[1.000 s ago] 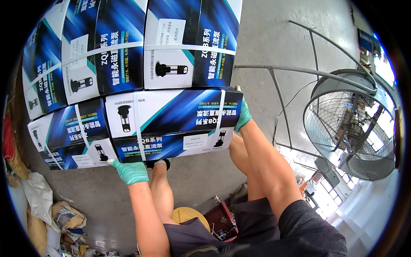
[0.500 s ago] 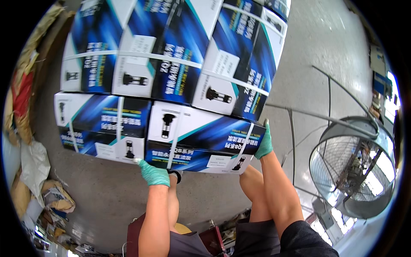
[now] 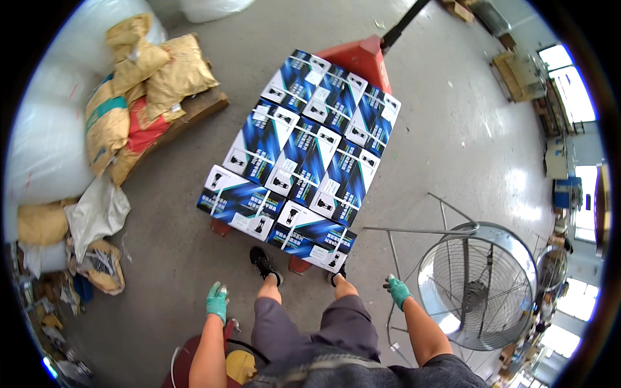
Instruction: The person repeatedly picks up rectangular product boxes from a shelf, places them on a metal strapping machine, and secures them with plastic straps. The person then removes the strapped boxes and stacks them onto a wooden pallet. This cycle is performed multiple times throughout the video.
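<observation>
My left hand (image 3: 218, 301), in a green glove with pale fingertips, hangs in the air with loose fingers and holds nothing. To the right, my gloved right hand (image 3: 397, 290) is off the load too, its fingers slightly bent and apart, near the floor fan's frame. In front of my feet lies a block of strapped cardboard boxes (image 3: 304, 158), printed blue, black and white. The nearest box on the right (image 3: 312, 236) sits crosswise beside a similar left box (image 3: 240, 202). Beneath the load is a red pallet jack (image 3: 359, 57), its forks partly hidden.
A large round floor fan (image 3: 475, 291) with a tubular metal frame (image 3: 420, 231) stands at right. Brown paper sacks (image 3: 181, 71) rest on a wooden pallet (image 3: 200, 110) at left, near wrapped plastic bundles (image 3: 48, 142). The jack's black handle (image 3: 404, 26) points away. Close behind my left hand is a dark red object (image 3: 184, 362).
Both hands have let go of the nearest boxes and drawn back to my sides. My view has risen and widened, so the whole load and the pallet jack now show.
</observation>
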The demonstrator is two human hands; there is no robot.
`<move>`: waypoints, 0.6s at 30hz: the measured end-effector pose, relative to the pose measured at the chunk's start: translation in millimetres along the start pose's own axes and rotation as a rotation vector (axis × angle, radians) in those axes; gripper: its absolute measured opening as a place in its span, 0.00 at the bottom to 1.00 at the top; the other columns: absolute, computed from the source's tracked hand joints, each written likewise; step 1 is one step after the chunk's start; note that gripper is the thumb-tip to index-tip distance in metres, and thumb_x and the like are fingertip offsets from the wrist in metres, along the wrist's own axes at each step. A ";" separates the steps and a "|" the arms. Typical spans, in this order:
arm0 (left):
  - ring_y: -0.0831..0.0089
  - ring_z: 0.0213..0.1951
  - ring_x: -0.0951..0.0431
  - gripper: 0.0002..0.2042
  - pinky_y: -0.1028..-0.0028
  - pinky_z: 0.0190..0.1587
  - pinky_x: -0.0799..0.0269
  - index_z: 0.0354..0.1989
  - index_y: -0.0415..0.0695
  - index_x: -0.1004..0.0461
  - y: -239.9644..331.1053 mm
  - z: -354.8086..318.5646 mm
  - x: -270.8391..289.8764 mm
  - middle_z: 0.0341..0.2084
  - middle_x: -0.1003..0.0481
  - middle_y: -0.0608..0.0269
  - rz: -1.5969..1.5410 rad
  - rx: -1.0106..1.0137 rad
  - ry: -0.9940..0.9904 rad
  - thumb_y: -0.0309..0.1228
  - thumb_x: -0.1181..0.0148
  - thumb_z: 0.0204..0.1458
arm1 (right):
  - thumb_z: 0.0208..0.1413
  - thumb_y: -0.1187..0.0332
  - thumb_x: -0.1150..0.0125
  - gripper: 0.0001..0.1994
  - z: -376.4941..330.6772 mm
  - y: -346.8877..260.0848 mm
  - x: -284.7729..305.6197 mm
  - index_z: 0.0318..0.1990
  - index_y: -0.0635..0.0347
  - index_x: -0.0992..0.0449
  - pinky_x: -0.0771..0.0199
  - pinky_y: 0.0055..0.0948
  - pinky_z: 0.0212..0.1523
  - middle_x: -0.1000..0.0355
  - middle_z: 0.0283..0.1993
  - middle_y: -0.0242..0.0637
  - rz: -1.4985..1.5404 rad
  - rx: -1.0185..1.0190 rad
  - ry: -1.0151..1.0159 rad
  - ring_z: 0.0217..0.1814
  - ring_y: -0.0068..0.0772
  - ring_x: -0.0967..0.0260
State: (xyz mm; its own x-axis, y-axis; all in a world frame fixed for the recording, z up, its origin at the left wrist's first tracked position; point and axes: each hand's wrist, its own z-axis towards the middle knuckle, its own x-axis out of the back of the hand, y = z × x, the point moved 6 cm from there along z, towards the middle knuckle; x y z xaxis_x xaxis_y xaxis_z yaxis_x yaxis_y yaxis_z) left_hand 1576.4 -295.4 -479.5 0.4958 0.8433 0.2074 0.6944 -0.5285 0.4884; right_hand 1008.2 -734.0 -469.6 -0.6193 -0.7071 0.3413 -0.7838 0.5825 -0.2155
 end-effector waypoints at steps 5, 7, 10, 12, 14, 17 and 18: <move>0.71 0.43 0.23 0.23 0.62 0.36 0.24 0.69 0.51 0.34 -144.4 -182.3 59.0 0.47 0.23 0.66 -0.259 0.186 0.262 0.26 0.44 0.65 | 0.72 0.46 0.55 0.29 -29.8 -11.0 21.0 0.62 0.64 0.27 0.28 0.35 0.53 0.21 0.53 0.46 -0.075 0.086 -0.094 0.47 0.35 0.26; 0.67 0.41 0.24 0.19 0.58 0.34 0.26 0.64 0.52 0.30 -282.8 -246.6 61.6 0.43 0.23 0.65 -0.374 0.340 0.327 0.29 0.44 0.65 | 0.71 0.46 0.53 0.29 -15.9 -29.4 5.0 0.62 0.64 0.27 0.27 0.34 0.50 0.20 0.50 0.45 -0.067 0.078 -0.214 0.44 0.36 0.26; 0.65 0.44 0.25 0.18 0.57 0.40 0.27 0.62 0.53 0.29 -367.0 -376.5 -8.5 0.46 0.24 0.66 0.504 0.221 0.054 0.32 0.44 0.64 | 0.70 0.48 0.52 0.26 39.3 -50.9 -4.0 0.58 0.62 0.24 0.27 0.37 0.44 0.18 0.46 0.43 -0.578 0.320 -0.237 0.36 0.35 0.28; 0.64 0.47 0.26 0.18 0.58 0.43 0.27 0.61 0.52 0.28 -421.5 -446.9 -55.0 0.49 0.24 0.66 0.379 0.311 0.116 0.32 0.43 0.62 | 0.69 0.49 0.51 0.24 70.7 -82.5 -5.2 0.54 0.61 0.22 0.27 0.37 0.42 0.18 0.43 0.42 -0.730 0.376 -0.265 0.34 0.34 0.29; 0.63 0.50 0.27 0.19 0.58 0.47 0.28 0.60 0.52 0.27 -458.8 -477.5 -96.4 0.51 0.25 0.66 0.310 0.317 0.128 0.33 0.42 0.61 | 0.67 0.49 0.49 0.21 78.1 -123.2 -8.2 0.53 0.55 0.22 0.28 0.38 0.39 0.18 0.41 0.40 -0.668 0.445 -0.310 0.34 0.34 0.28; 0.62 0.55 0.29 0.19 0.58 0.52 0.29 0.59 0.52 0.26 -517.0 -520.0 -176.3 0.55 0.26 0.67 0.302 0.279 0.167 0.34 0.40 0.58 | 0.67 0.53 0.51 0.20 0.3 -203.7 -41.2 0.56 0.55 0.24 0.29 0.36 0.39 0.19 0.44 0.36 -0.544 0.392 -0.298 0.37 0.33 0.27; 0.62 0.56 0.29 0.19 0.58 0.54 0.30 0.58 0.51 0.26 -530.9 -534.0 -197.8 0.56 0.27 0.67 0.315 0.260 0.184 0.34 0.39 0.57 | 0.68 0.54 0.51 0.19 -24.3 -221.1 -55.4 0.56 0.54 0.24 0.29 0.37 0.40 0.19 0.45 0.36 -0.586 0.429 -0.322 0.38 0.33 0.26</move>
State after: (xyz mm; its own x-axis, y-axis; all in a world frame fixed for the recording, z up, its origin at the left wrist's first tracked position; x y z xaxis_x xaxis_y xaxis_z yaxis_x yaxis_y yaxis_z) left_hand 831.1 -129.3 -327.2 0.6193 0.6282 0.4710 0.6441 -0.7495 0.1528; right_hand 1216.9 -813.9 -418.6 -0.0323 -0.9701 0.2406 -0.8949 -0.0792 -0.4392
